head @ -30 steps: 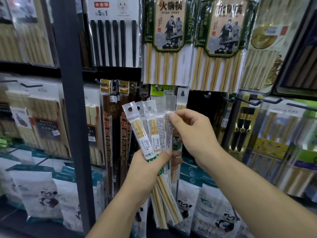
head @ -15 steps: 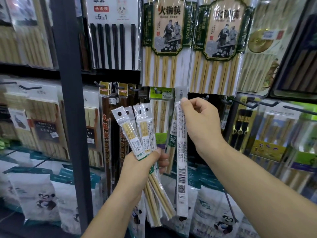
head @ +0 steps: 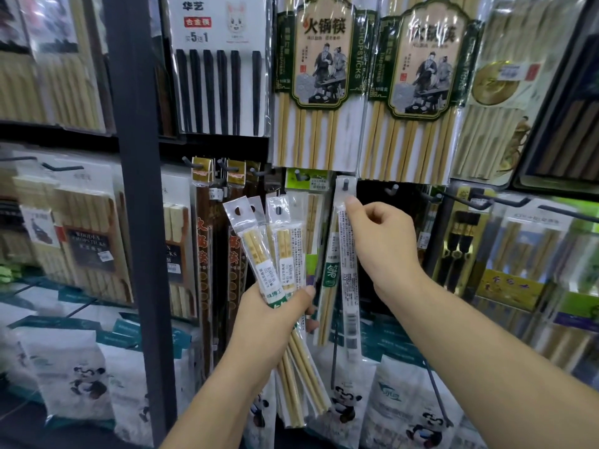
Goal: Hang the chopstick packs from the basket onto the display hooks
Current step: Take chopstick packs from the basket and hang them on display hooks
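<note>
Chopstick pack: a narrow clear sleeve, upright, printed side outward; its top hole sits at the tip of a display hook.
In the way: the lower edges of two large bamboo packs hang just at 12 o'clock of that hook; a green-labelled pack hangs touching the sleeve at its 9 o'clock.
Around: a bare hook at 3 o'clock of the first; black chopsticks at 10 o'clock; a dark upright post far at 9 o'clock; panda-printed bags at 7 o'clock.
Right hand: raised, back toward the camera, fingers curled, thumb and forefinger pinching the sleeve just below its hole.
Left hand: lower, at 8 o'clock of the right, closed around a fanned bundle of packs, their holed tops pointing to 12 o'clock and the sticks' ends jutting out below the fist.
</note>
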A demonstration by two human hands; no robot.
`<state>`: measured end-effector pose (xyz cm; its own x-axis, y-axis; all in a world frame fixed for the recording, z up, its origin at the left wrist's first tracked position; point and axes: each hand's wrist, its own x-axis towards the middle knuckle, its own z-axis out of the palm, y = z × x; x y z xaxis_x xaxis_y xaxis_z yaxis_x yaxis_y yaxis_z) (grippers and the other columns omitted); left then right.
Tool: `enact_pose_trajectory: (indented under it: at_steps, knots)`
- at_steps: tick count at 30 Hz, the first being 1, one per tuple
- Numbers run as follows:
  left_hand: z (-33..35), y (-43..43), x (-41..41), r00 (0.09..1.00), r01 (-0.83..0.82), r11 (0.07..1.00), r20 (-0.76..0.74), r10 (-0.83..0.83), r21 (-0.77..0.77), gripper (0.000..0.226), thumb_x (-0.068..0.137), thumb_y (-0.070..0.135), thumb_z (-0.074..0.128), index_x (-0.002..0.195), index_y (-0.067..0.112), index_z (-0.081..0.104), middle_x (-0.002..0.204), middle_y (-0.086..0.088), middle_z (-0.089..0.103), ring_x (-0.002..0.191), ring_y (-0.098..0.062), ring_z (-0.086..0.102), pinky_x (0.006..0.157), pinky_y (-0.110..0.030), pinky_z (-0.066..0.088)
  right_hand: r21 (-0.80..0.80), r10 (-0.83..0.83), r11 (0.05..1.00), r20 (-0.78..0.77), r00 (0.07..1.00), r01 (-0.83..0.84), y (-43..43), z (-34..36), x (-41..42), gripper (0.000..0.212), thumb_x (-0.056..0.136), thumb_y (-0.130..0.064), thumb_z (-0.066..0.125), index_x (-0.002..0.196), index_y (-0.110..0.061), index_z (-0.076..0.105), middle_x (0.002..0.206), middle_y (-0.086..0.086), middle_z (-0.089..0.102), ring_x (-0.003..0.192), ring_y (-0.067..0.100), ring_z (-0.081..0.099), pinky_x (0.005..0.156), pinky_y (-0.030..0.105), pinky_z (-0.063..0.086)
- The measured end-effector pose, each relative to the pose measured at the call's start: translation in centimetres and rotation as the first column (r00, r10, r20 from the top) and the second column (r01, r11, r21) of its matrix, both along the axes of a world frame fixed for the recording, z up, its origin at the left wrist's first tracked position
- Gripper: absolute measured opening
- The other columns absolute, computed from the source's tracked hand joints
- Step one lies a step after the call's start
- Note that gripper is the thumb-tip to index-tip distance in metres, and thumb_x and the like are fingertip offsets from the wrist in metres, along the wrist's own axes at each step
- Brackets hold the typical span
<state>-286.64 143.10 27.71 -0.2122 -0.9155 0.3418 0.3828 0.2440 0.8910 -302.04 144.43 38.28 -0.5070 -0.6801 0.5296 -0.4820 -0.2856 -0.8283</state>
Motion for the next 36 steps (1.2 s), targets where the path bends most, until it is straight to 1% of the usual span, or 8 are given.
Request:
enact_pose_trajectory:
  at_steps: [6, 10, 14, 20, 25, 28, 32, 36]
  knots:
    - [0.1, 0.1, 0.2, 0.999, 0.008, 0.996, 0.042, -0.004, -0.091, 0.017, 0.092, 0.015, 0.075, 0.107, 0.024, 0.078, 0.096, -0.006, 0.079, 0.089, -0.023, 0.076, 0.079, -0.036, 0.06, -0.063, -0.01, 0.998, 0.001, 1.0, 0.01, 1.3, -1.3, 0.2, 0.035, 0.096, -0.045, 0.065, 0.077, -0.016, 0.06, 0.061, -0.011, 0.051, 0.053, -0.004, 0.047, 0.053, 0.012, 0.04]
    - [0.4, 0.5, 0.1, 0.998, 0.033, 0.992, 0.059, -0.026, -0.123, 0.034, 0.093, 0.016, 0.076, 0.115, 0.043, 0.075, 0.117, 0.012, 0.077, 0.11, -0.006, 0.072, 0.084, -0.013, 0.055, 0.006, 0.205, 0.979, -0.088, 0.975, -0.206, 2.4, -1.6, 1.8, 0.02, 0.098, -0.039, 0.064, 0.087, -0.026, 0.074, 0.077, -0.007, 0.071, 0.07, 0.002, 0.064, 0.06, 0.013, 0.05]
    - [0.5, 0.5, -0.1, 0.998, 0.061, 0.991, 0.001, -0.061, -0.12, 0.035, 0.092, 0.016, 0.076, 0.12, 0.037, 0.075, 0.122, 0.009, 0.076, 0.114, -0.009, 0.071, 0.087, -0.013, 0.053, 0.041, 0.244, 0.969, -0.057, 0.968, -0.242, 2.5, -1.1, 2.3, 0.019, 0.1, -0.035, 0.06, 0.089, -0.027, 0.074, 0.082, -0.013, 0.074, 0.076, 0.0, 0.066, 0.063, 0.013, 0.049]
    - [0.6, 0.3, -0.1, 0.991, 0.089, 0.991, -0.089, -0.098, -0.102, 0.034, 0.09, 0.019, 0.077, 0.121, 0.033, 0.075, 0.124, 0.003, 0.076, 0.117, -0.015, 0.071, 0.095, -0.022, 0.055, 0.0, 0.286, 0.958, 0.017, 0.958, -0.286, 2.9, -0.8, 2.3, 0.021, 0.1, -0.035, 0.062, 0.089, -0.022, 0.072, 0.086, 0.002, 0.075, 0.083, 0.036, 0.068, 0.072, 0.05, 0.057]
    - [0.6, 0.3, -0.3, 0.987, 0.076, 0.996, -0.14, -0.082, -0.047, 0.033, 0.085, 0.023, 0.078, 0.117, 0.034, 0.077, 0.122, 0.001, 0.077, 0.114, -0.018, 0.072, 0.092, -0.031, 0.06, -0.022, 0.304, 0.953, 0.02, 0.952, -0.304, 2.5, -0.3, 2.4, 0.029, 0.103, -0.036, 0.055, 0.083, -0.027, 0.074, 0.084, 0.004, 0.075, 0.072, 0.015, 0.07, 0.062, 0.03, 0.057]
    - [0.6, 0.3, -0.4, 0.989, 0.063, 0.997, -0.135, -0.068, -0.04, 0.029, 0.088, 0.018, 0.077, 0.112, 0.034, 0.079, 0.117, 0.001, 0.078, 0.11, -0.017, 0.074, 0.087, -0.027, 0.06, -0.024, 0.263, 0.965, 0.008, 0.965, -0.263, 1.9, 0.4, 2.0, 0.034, 0.105, -0.035, 0.052, 0.079, -0.026, 0.072, 0.08, 0.005, 0.074, 0.071, 0.016, 0.067, 0.062, 0.029, 0.055]
    - [0.4, 0.3, -0.3, 0.974, 0.114, 0.993, -0.201, -0.103, 0.042, 0.022, 0.094, 0.003, 0.072, 0.107, 0.019, 0.079, 0.105, -0.018, 0.078, 0.095, -0.03, 0.077, 0.077, -0.038, 0.063, -0.082, 0.212, 0.974, 0.029, 0.977, -0.209, 1.1, 1.3, 1.0, 0.045, 0.107, -0.033, 0.048, 0.09, 0.007, 0.06, 0.076, 0.023, 0.057, 0.069, 0.022, 0.057, 0.061, 0.013, 0.049]
    - [0.3, 0.0, -0.1, 0.979, 0.061, 0.996, -0.2, -0.047, 0.066, 0.019, 0.093, 0.001, 0.072, 0.11, 0.008, 0.075, 0.097, -0.021, 0.075, 0.08, -0.029, 0.074, 0.071, -0.041, 0.062, -0.064, 0.179, 0.982, -0.025, 0.984, -0.18, 0.8, 1.4, 1.0, 0.047, 0.106, -0.031, 0.05, 0.087, 0.011, 0.056, 0.08, 0.032, 0.058, 0.058, 0.003, 0.062, 0.056, 0.012, 0.047]
